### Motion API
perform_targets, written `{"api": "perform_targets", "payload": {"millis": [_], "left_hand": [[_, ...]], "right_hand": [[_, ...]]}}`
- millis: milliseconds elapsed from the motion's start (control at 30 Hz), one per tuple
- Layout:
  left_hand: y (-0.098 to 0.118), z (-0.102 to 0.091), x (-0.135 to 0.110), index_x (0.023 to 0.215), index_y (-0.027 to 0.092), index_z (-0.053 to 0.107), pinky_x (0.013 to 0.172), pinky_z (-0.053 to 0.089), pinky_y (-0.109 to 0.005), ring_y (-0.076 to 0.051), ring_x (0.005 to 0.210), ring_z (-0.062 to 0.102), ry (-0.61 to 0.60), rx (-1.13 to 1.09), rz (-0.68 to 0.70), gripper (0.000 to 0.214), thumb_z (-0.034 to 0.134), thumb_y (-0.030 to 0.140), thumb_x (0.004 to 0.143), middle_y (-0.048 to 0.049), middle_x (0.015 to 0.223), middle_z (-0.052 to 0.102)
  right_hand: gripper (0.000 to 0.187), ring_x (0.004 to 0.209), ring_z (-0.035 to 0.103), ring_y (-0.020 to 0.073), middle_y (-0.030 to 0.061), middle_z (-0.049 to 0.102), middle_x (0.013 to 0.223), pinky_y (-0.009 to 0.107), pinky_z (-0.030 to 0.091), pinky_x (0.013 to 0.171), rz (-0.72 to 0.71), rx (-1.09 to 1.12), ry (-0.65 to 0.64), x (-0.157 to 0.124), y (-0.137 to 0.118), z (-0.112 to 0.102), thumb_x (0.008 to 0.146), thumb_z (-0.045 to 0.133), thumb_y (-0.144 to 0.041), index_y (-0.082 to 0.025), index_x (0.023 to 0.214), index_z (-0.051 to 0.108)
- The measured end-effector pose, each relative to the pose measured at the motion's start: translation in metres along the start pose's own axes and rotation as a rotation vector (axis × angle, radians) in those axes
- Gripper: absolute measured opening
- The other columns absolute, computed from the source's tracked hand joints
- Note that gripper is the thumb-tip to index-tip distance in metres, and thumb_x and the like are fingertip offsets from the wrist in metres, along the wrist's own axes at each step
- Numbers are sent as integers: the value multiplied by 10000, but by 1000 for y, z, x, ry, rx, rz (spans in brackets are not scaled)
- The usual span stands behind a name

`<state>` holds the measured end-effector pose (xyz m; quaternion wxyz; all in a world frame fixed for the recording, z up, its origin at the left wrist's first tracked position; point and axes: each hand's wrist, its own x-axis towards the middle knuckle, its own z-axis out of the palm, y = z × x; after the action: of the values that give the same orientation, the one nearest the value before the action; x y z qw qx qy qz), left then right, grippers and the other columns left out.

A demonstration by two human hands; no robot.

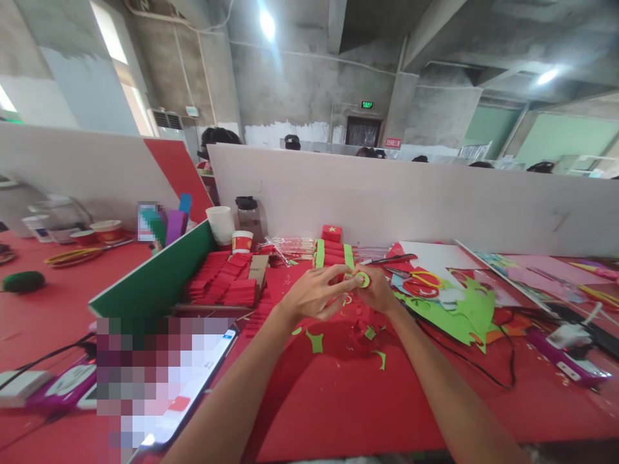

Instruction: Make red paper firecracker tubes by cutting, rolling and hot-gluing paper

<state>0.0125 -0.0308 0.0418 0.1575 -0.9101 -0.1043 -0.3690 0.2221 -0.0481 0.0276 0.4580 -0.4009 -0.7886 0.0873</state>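
Note:
In front of the dividing board, my two hands meet over a small round piece with a yellow-green face [362, 280]. My right hand [380, 290] is closed around it from the right; the part inside the fingers is hidden. From the left, my left hand [316, 293] reaches over with bent fingers, its fingertips on the green face. Just behind stands a bundle of red rolls [333, 253] with green bands at both sides. Below the hands lie red paper bits [365, 322] and green paper scraps [315, 341].
Stacked red folded pieces [222, 277] sit left, beside a green board [152, 267] and a phone [193, 386]. At right are scissors [425, 281], green cut sheets [464, 309], a black cable [507, 367] and a power strip [570, 361]. Cups [242, 242] stand behind.

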Motion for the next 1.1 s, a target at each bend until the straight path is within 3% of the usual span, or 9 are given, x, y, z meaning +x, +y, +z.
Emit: {"api": "perform_targets", "payload": {"millis": [467,1100], "left_hand": [[-2,3,-3,1318,250,482,705,540,-286,-151,863,620,40,1,-10,436,423,208,887,-107,1225,567],[-2,2,0,1447,318,354,691,546,-275,-166,943,615,-61,-4,-45,527,393,233,928,-112,1388,462]], "right_hand": [[263,535,415,125,-37,495,578,241,307,520,2,-9,-22,1,0,-2,815,624,-387,-202,690,485],[198,532,404,132,-28,508,578,249,318,524,-36,19,-3,1,-1,1,822,558,-293,-212,679,448]]}}
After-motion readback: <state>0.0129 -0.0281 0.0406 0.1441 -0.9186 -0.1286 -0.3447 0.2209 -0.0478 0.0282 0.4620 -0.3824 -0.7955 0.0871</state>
